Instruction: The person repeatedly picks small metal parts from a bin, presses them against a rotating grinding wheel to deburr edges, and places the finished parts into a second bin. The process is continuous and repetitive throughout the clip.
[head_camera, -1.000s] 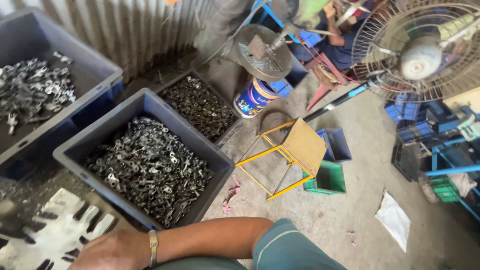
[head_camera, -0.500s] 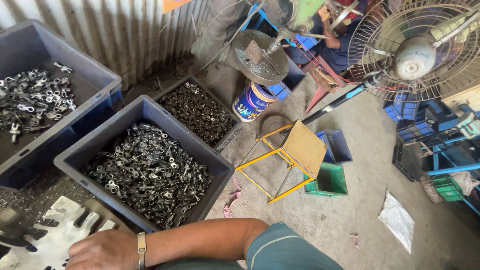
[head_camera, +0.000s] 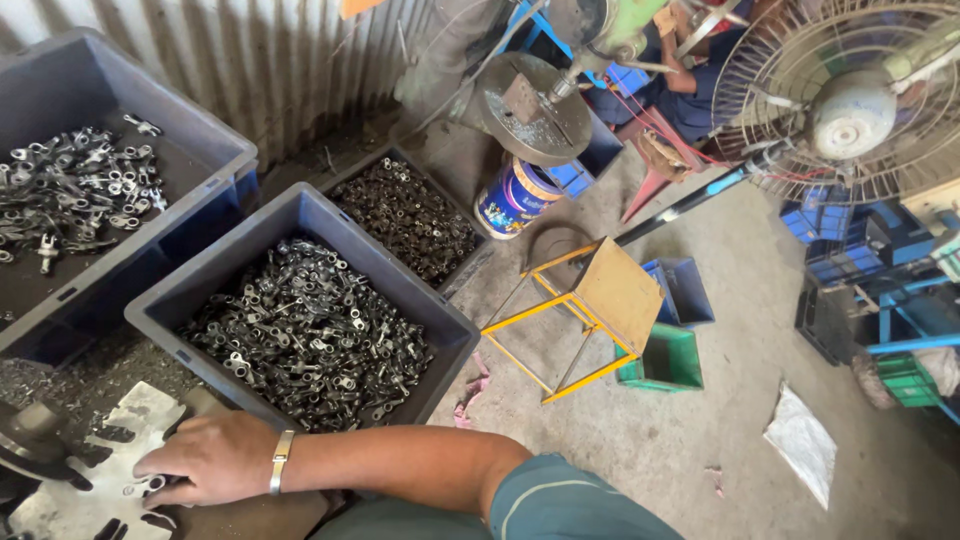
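Steel plate (head_camera: 95, 450), slotted, lies at the bench's near-left corner. The right hand (head_camera: 205, 460) rests on it, fingers curled over a small part; seat parts squarely. Left hand unseen.

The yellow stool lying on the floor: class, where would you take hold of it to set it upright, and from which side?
Take the yellow stool by an upper leg bar of its frame, coming from above. It lies tipped on its side with the flat seat facing right, so the thin bars stand clear of the floor and suit a wrapped grip; the seat is too broad.
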